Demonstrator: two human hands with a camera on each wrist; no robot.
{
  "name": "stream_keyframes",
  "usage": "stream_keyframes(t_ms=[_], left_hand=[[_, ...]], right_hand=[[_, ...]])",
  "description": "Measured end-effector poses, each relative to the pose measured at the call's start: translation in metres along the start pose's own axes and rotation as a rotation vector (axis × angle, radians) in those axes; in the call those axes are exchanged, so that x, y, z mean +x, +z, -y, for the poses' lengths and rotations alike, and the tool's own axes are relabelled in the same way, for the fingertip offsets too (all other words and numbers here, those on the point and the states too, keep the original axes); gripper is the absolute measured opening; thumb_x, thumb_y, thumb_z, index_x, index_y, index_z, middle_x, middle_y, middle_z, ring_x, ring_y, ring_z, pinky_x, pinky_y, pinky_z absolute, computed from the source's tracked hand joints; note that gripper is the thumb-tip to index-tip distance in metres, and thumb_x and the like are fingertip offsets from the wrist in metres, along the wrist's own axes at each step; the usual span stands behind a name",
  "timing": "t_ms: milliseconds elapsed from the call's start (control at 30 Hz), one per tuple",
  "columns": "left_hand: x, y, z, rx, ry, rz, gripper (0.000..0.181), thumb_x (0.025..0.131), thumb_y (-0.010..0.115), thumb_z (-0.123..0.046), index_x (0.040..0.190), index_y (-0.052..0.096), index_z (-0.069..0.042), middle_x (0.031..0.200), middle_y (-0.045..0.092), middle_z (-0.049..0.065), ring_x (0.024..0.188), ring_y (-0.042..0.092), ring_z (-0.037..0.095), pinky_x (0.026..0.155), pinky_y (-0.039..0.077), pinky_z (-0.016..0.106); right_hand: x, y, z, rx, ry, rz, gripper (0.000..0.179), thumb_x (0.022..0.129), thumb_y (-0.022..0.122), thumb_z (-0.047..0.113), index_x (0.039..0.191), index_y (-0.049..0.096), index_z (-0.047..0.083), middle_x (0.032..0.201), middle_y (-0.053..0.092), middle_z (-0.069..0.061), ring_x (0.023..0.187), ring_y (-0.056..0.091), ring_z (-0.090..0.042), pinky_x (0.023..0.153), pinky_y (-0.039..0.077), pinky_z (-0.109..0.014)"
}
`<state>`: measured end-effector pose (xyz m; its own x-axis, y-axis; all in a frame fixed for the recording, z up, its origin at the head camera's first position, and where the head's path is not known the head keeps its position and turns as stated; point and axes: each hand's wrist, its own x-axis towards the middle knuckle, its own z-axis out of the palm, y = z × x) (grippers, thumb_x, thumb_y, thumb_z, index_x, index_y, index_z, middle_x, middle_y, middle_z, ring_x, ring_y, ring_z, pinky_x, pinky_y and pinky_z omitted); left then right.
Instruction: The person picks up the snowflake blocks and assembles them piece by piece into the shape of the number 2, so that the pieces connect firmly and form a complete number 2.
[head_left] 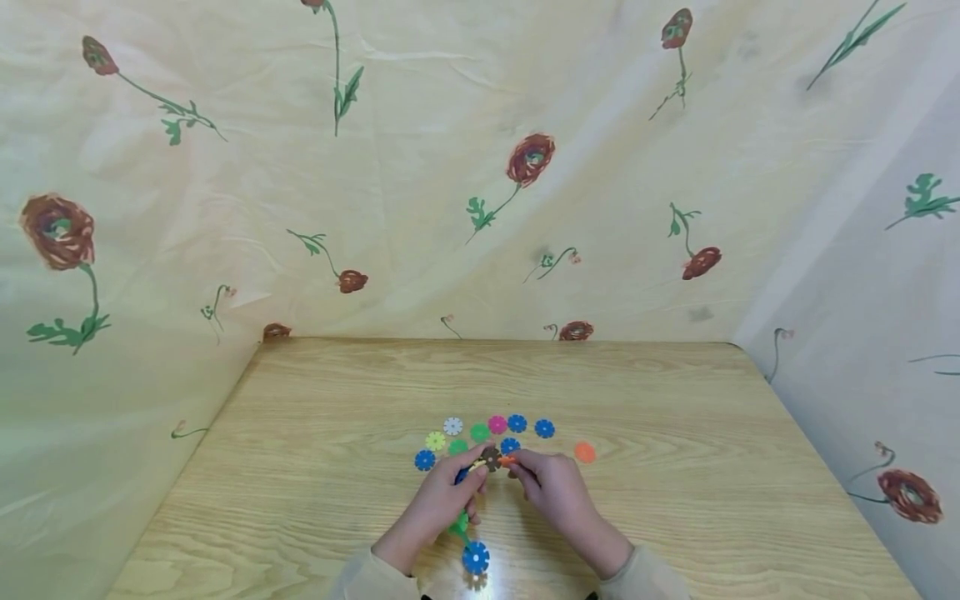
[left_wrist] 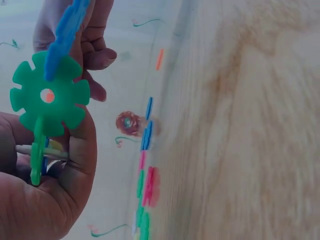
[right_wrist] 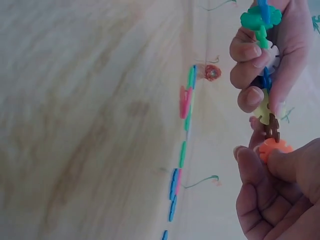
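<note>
Table's far edge point(head_left: 420, 341) lies beyond left hand point(head_left: 447, 490) gripping disc chain point(left_wrist: 30, 87), right hand point(head_left: 551, 486) pinching orange disc point(right_wrist: 274, 146)

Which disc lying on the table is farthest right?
The loose orange disc, apart from the others; the second orange disc is in the right hand.

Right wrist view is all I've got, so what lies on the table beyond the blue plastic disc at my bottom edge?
Observer: A loose, round orange plastic disc, farther right on the wooden table.
Operator: My top edge cuts off a blue notched plastic disc; can you see it all?
Observer: Yes, the head view shows its whole face.
Operator: And the green notched plastic disc it slots into?
Observer: The left wrist view shows it nearly face-on, with a hole in its middle.
</note>
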<state>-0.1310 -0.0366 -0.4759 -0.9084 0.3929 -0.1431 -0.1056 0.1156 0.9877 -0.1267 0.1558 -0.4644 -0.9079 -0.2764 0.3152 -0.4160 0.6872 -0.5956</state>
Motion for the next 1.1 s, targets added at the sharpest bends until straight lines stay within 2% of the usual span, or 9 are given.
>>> stream_keyframes(t_ms=[133, 267, 400, 533, 733, 800, 1000, 1100], left_hand=[[0.0, 0.002, 0.002, 0.047, 0.006, -0.025, 0.045, 0.102, 0.053, -0.016, 0.146, 0.046, -0.014, 0.081, 0.058, 0.014, 0.05, 0.05, 0.013, 0.05, 0.054, 0.032], [-0.001, 0.006, 0.003, 0.102, 0.009, -0.049, 0.045, 0.102, 0.053, -0.015, 0.146, 0.046, -0.012, 0.079, 0.057, 0.013, 0.05, 0.053, 0.014, 0.051, 0.055, 0.033], [-0.002, 0.008, 0.002, 0.104, 0.007, -0.049, 0.044, 0.102, 0.054, -0.017, 0.145, 0.047, -0.013, 0.081, 0.057, 0.012, 0.05, 0.054, 0.015, 0.052, 0.056, 0.033], [0.0, 0.005, 0.002, 0.036, 0.016, -0.006, 0.046, 0.1, 0.057, -0.025, 0.143, 0.049, -0.011, 0.089, 0.059, 0.013, 0.052, 0.055, 0.015, 0.052, 0.055, 0.032], [0.005, 0.0, 0.004, -0.134, -0.027, 0.057, 0.042, 0.099, 0.058, -0.033, 0.129, 0.058, -0.004, 0.091, 0.065, 0.011, 0.055, 0.057, 0.013, 0.054, 0.053, 0.027], [0.005, -0.001, 0.006, -0.15, -0.041, 0.062, 0.04, 0.099, 0.059, -0.032, 0.127, 0.06, -0.003, 0.089, 0.066, 0.01, 0.056, 0.057, 0.013, 0.055, 0.053, 0.027], [0.006, -0.007, 0.009, -0.171, -0.077, 0.041, 0.039, 0.099, 0.059, -0.029, 0.126, 0.061, -0.001, 0.089, 0.066, 0.008, 0.06, 0.057, 0.012, 0.061, 0.056, 0.029], [0.006, -0.01, 0.01, -0.181, -0.075, 0.047, 0.039, 0.099, 0.058, -0.027, 0.124, 0.061, 0.002, 0.089, 0.066, 0.008, 0.061, 0.058, 0.011, 0.063, 0.057, 0.03]], right_hand=[[-0.001, 0.004, 0.0, -0.02, 0.011, 0.002, 0.011, 0.09, 0.068, 0.0, 0.093, 0.075, 0.008, 0.074, 0.07, -0.001, 0.049, 0.043, 0.003, 0.044, 0.041, -0.017], [-0.001, 0.008, -0.003, -0.059, -0.017, -0.005, 0.01, 0.088, 0.069, 0.0, 0.091, 0.075, 0.008, 0.073, 0.07, -0.001, 0.054, 0.051, 0.001, 0.047, 0.044, -0.017], [-0.001, 0.009, -0.006, -0.039, -0.013, 0.005, 0.01, 0.089, 0.068, 0.0, 0.093, 0.075, 0.007, 0.074, 0.07, -0.001, 0.053, 0.05, 0.002, 0.048, 0.044, -0.017], [-0.003, 0.007, -0.008, 0.03, -0.011, 0.013, 0.011, 0.09, 0.067, 0.001, 0.096, 0.074, 0.007, 0.073, 0.069, -0.001, 0.049, 0.045, 0.003, 0.045, 0.043, -0.018], [-0.002, 0.008, -0.007, 0.058, -0.067, 0.065, 0.007, 0.091, 0.068, 0.006, 0.095, 0.072, 0.01, 0.065, 0.059, 0.007, 0.051, 0.044, 0.004, 0.046, 0.043, -0.018], [-0.001, 0.009, -0.006, 0.05, -0.052, 0.095, 0.008, 0.092, 0.067, 0.008, 0.099, 0.072, 0.011, 0.067, 0.06, 0.007, 0.053, 0.045, 0.004, 0.048, 0.044, -0.018], [0.01, 0.007, -0.009, -0.009, 0.0, 0.142, 0.014, 0.089, 0.071, 0.01, 0.103, 0.07, 0.008, 0.09, 0.072, -0.003, 0.06, 0.053, 0.0, 0.056, 0.048, -0.02], [0.018, 0.006, -0.015, -0.072, 0.042, 0.151, 0.017, 0.088, 0.073, 0.01, 0.104, 0.07, 0.007, 0.09, 0.071, -0.003, 0.062, 0.052, -0.003, 0.056, 0.046, -0.021]])
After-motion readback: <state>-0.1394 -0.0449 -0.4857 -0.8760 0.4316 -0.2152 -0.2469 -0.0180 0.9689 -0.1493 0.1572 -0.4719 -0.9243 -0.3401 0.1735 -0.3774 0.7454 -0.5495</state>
